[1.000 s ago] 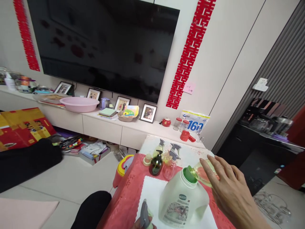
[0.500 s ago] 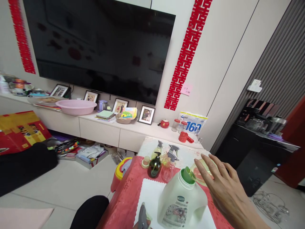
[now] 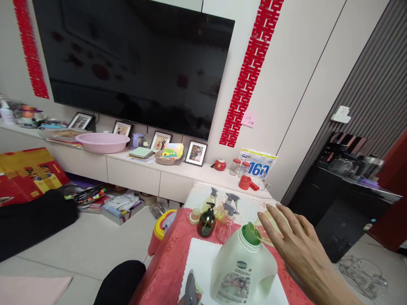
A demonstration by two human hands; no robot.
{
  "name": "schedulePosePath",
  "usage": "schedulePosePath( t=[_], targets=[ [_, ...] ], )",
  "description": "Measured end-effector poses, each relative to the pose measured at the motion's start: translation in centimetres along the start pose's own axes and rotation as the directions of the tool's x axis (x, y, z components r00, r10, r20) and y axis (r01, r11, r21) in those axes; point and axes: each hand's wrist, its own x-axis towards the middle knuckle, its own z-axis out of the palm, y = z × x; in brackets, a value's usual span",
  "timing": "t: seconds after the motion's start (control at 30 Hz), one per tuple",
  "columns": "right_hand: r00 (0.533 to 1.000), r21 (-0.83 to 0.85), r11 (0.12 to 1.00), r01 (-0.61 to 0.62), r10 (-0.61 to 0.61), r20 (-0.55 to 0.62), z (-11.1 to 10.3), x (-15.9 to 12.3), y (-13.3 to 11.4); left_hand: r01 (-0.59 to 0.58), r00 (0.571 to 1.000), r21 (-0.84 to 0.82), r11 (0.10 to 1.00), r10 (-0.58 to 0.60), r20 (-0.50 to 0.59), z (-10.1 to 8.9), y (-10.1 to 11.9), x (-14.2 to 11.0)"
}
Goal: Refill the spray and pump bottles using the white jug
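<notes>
A pale plastic jug (image 3: 241,271) with a printed label stands on a white cloth (image 3: 199,258) over a red tablecloth (image 3: 165,267). A green funnel (image 3: 249,233) sits in its mouth. My right hand (image 3: 299,254) is wrapped over a clear bottle (image 3: 270,220) of pale liquid, tilted with its mouth at the funnel. At the bottom edge only a sliver of my left hand (image 3: 197,300) shows, gripping a grey spray head (image 3: 190,290). Beyond the jug stand a dark green pump bottle (image 3: 206,222) and a pink-tinted spray bottle (image 3: 226,224).
A long white cabinet (image 3: 133,171) under a big black TV (image 3: 133,63) carries a pink basin (image 3: 101,142), photo frames and jars. Clutter lies on the floor at left. A black cabinet (image 3: 337,203) stands right. My dark-clad knee (image 3: 117,281) is beside the table.
My right hand has shifted slightly left and lower with the clear bottle, staying at the funnel. The jug and the left hand have stayed put; the view drifted a little.
</notes>
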Motion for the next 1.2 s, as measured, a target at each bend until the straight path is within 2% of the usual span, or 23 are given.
schedulePosePath(
  t=[0.17, 0.3, 0.43, 0.73, 0.83, 1.0, 1.2],
  targets=[
    [1.000, 0.019, 1.000, 0.012, -0.012, 0.000, -0.5, 0.4, -0.2, -0.110, 0.994, -0.014, 0.994, 0.110, -0.004, 1.3, 5.2, 5.0],
    [0.999, -0.009, 0.999, 0.037, -0.037, -0.009, -0.7, 0.8, -0.1, -0.152, 0.988, 0.009, 0.988, 0.152, -0.008, 1.6, 7.2, 6.9],
    [0.994, -0.073, 0.992, 0.108, -0.109, -0.011, -0.6, 0.9, 0.2, -0.165, 0.986, 0.053, 0.985, 0.165, -0.003, 1.6, 7.5, 7.4],
    [0.989, -0.099, 0.985, 0.140, -0.143, -0.025, -1.4, 1.4, 0.2, -0.144, 0.989, 0.175, 0.974, 0.150, -0.019, 1.6, 8.5, 7.9],
    [0.994, -0.087, 0.991, 0.104, -0.107, -0.027, -1.5, 1.5, 0.1, -0.196, 0.979, 0.247, 0.949, 0.205, -0.013, 1.4, 8.5, 8.1],
    [0.996, -0.051, 0.996, 0.073, -0.075, -0.041, -1.4, 1.5, 0.1, -0.294, 0.955, 0.306, 0.906, 0.288, 0.065, 1.0, 7.8, 8.4],
    [0.998, -0.035, 0.997, 0.062, -0.062, -0.020, -1.4, 1.1, -0.1, -0.351, 0.936, 0.300, 0.887, 0.336, 0.101, 2.4, 7.5, 8.1]
  ],
)
